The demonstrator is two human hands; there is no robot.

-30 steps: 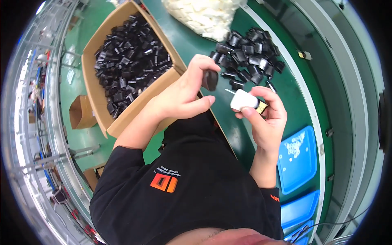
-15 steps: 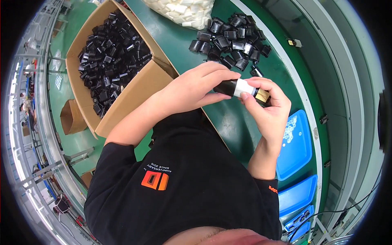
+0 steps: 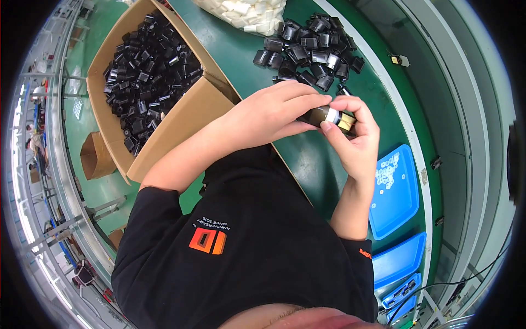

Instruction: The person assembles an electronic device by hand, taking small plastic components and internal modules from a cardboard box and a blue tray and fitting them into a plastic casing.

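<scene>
In front of my chest, above the green work surface [image 3: 304,170], both hands meet at one small part. My left hand [image 3: 276,112] is closed round a black plastic shell [image 3: 314,116], whose far side its fingers hide. A short band of a white insert [image 3: 332,115] shows at the shell's right end. Beyond the band sits a gold-coloured piece with a dark end [image 3: 346,122]. My right hand [image 3: 359,131] pinches this end between thumb and fingers, the thumb lying by the white band.
At left stands an open cardboard box [image 3: 178,120] filled with black shells. More black shells [image 3: 312,52] lie heaped beyond my hands, beside a clear bag of white pieces [image 3: 241,12]. Blue trays [image 3: 394,214] line the right side, one with small clear rings [image 3: 388,172].
Much less of the white insert shows between the black shell and the gold-coloured piece, as it has gone into the shell. My right hand has moved slightly left, closer to my left hand.
</scene>
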